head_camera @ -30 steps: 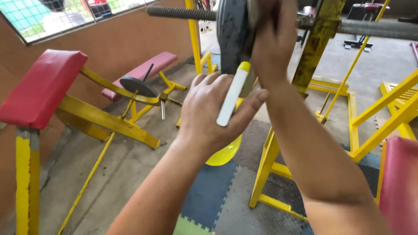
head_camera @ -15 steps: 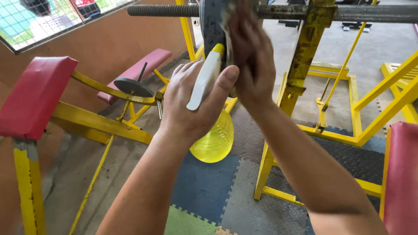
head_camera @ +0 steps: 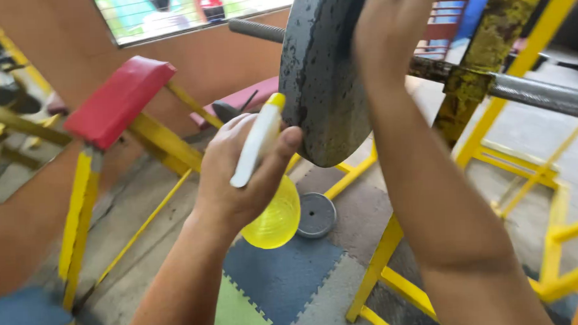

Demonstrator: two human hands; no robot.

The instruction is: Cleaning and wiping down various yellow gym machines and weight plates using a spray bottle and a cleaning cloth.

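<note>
Left hand [head_camera: 238,174] grips a yellow spray bottle [head_camera: 273,214], its neck hidden; right hand [head_camera: 387,31] presses the weight plate [head_camera: 321,84]. Right fingertips are cut off; its grip cannot be told.

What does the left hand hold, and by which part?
The left hand holds a yellow spray bottle by its neck, under the white trigger head.

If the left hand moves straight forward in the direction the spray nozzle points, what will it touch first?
Most likely the grey weight plate. The left hand holds the yellow spray bottle with its nozzle aimed up toward the plate's face, close in front. Depth is hard to judge from one view, but nothing else shows between them.
</note>
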